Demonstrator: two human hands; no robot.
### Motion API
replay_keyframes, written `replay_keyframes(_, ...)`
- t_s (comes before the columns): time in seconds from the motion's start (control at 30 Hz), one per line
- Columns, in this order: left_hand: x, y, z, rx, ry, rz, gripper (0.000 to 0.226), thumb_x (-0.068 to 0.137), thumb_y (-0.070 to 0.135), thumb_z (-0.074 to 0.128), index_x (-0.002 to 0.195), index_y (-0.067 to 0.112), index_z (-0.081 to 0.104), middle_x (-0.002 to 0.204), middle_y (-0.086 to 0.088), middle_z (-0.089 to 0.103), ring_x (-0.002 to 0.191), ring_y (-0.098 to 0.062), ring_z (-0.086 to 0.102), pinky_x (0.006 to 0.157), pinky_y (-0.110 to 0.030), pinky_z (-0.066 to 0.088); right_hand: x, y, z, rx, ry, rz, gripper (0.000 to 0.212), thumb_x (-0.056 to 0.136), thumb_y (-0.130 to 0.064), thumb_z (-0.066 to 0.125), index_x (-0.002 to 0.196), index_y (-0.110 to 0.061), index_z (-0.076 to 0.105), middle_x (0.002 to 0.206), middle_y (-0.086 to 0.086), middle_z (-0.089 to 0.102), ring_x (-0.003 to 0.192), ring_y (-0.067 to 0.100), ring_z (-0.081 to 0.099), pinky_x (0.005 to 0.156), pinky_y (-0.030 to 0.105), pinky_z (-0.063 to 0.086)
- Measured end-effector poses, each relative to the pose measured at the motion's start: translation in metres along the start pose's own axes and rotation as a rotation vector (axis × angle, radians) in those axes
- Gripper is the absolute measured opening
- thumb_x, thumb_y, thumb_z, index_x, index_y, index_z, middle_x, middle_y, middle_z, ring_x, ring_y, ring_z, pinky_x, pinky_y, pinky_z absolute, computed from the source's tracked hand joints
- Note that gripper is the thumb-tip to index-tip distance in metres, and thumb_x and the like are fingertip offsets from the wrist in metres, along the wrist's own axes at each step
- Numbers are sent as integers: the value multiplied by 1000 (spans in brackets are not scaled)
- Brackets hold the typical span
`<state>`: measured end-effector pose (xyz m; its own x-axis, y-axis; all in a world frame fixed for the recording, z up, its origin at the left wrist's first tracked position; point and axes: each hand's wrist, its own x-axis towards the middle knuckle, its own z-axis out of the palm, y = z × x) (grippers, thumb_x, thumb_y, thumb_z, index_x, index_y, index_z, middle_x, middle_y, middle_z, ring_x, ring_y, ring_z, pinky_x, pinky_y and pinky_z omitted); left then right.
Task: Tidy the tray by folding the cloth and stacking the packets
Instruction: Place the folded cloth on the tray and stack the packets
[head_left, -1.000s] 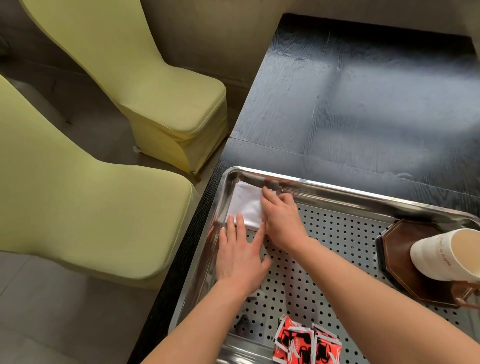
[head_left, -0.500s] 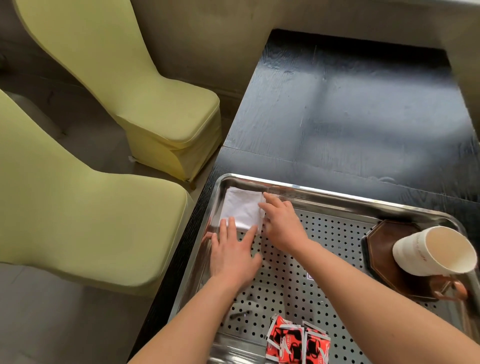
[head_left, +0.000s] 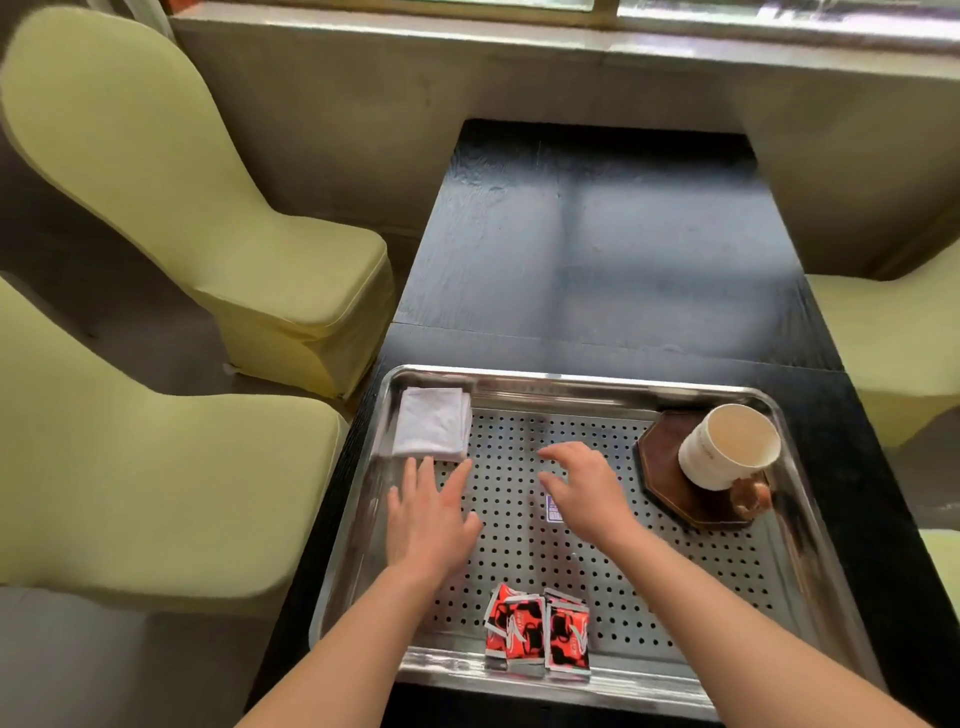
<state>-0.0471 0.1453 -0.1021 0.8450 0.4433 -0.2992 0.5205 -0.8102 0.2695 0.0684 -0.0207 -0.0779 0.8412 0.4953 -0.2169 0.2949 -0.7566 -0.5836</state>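
Left hand (head_left: 431, 519) lies flat, fingers (head_left: 418, 475) spread, just below the folded cloth (head_left: 434, 423); right hand (head_left: 584, 491) hovers palm-down over the tray (head_left: 779, 587), fingers loosely apart, empty.

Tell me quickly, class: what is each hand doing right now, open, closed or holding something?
Left hand: open, fingers spread, holding nothing, just short of the folded cloth.
Right hand: open, fingers loosely curled, holding nothing.

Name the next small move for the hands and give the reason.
Probably bring the right hand back to the red packets at the tray's near edge. The white cloth already lies folded in the far-left corner, both hands are empty, and the packets sit side by side, partly overlapping.
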Motion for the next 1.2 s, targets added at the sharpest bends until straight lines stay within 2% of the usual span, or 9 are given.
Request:
replay_keyframes(0.27,-55,16,0,22,-32,9,72,90,43,52,152,46,15,165,-8,14,154,-28,3,123,-54,12,-80,41,-32,65,47,139,35,96,-22,61,131,-15,62,130,1,63,120,15,56,100,28,41)
replay_keyframes(0.57,-85,63,7,18,-70,109,72,91,43,50,154,41,14,165,-9,14,154,-27,3,123,-52,11,-140,86,-66,244,145,369,37,97,-23,60,134,-18,59,129,-1,63,106,12,57,96,35,49)
replay_keyframes(0.73,-89,93,13,-8,-99,149,70,92,42,51,153,40,17,163,-9,18,153,-27,8,122,-53,15,-145,107,-83,326,235,461,36,96,-23,61,132,-18,60,117,-2,65,100,13,59,73,24,45)
replay_keyframes(0.83,-87,108,18,-34,-135,169,70,92,41,50,153,39,18,162,-7,21,151,-24,14,121,-51,18,-139,115,-90,394,306,544,35,95,-26,62,129,-18,60,108,-4,65,97,18,65,83,38,56)
replay_keyframes(0.9,-84,118,21,-70,-158,182,70,91,39,50,154,38,19,161,-7,25,149,-23,20,120,-48,23,-133,119,-93,473,335,585,39,95,-27,63,132,-18,57,108,-4,63,99,21,65,89,46,57)
replay_keyframes(0.97,-80,131,26,-130,-198,194,71,90,36,52,154,36,21,158,-5,30,145,-22,29,117,-46,31,-124,123,-96,516,351,594,46,94,-27,64,138,-17,53,119,1,62,107,23,63,94,48,56)
replay_keyframes(1.07,-67,155,32,-383,-273,147,72,90,28,57,154,30,25,155,-3,36,137,-19,40,111,-40,39,-109,130,-97,467,342,582,52,95,-18,61,145,-20,47,142,5,54,116,26,61,98,49,54)
replay_keyframes(1.13,-52,172,34,-599,-316,38,71,91,24,59,154,26,28,156,-4,37,133,-22,47,108,-39,43,-98,137,-97,419,308,612,56,95,-13,57,148,-21,43,146,5,53,118,27,61,99,49,53)
replay_keyframes(1.2,-37,188,34,-775,-354,-62,71,92,19,59,155,23,27,155,-5,40,114,-18,58,94,-30,53,-89,147,-97,446,276,651,56,95,-11,56,148,-20,43,144,6,55,119,29,60,101,48,51)
